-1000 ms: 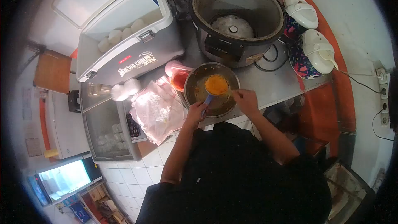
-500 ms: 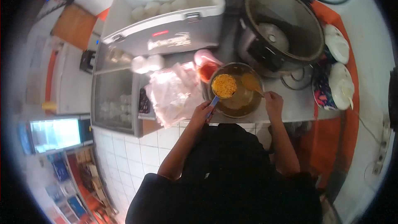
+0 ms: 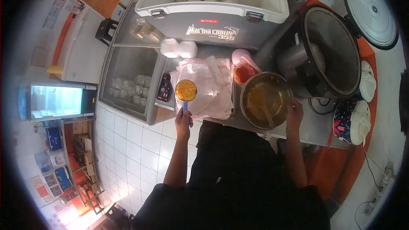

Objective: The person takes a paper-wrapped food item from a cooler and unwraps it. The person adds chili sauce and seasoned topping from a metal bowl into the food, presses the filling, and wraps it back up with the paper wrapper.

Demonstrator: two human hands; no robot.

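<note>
My left hand is wrapped around the blue handle of a round scoop. Yellow, grainy food fills the scoop, which is over the left side of a stack of pinkish wrapping paper sheets. At the right rim of a metal bowl is my right hand, its fingers curled at the edge and partly hidden. Inside the bowl a spatula leans with its blade in more yellow food, apart from my hand.
Behind the bowl stand a red-filled container and a pink ladle-like piece. A large open cooker is at right, a grey cooler with white round packs at the back. A phone lies left of the paper.
My left hand has carried the filled scoop left, from over the bowl to over the paper. My right hand has let go of the spatula and is at the bowl's rim. The view has shifted.
</note>
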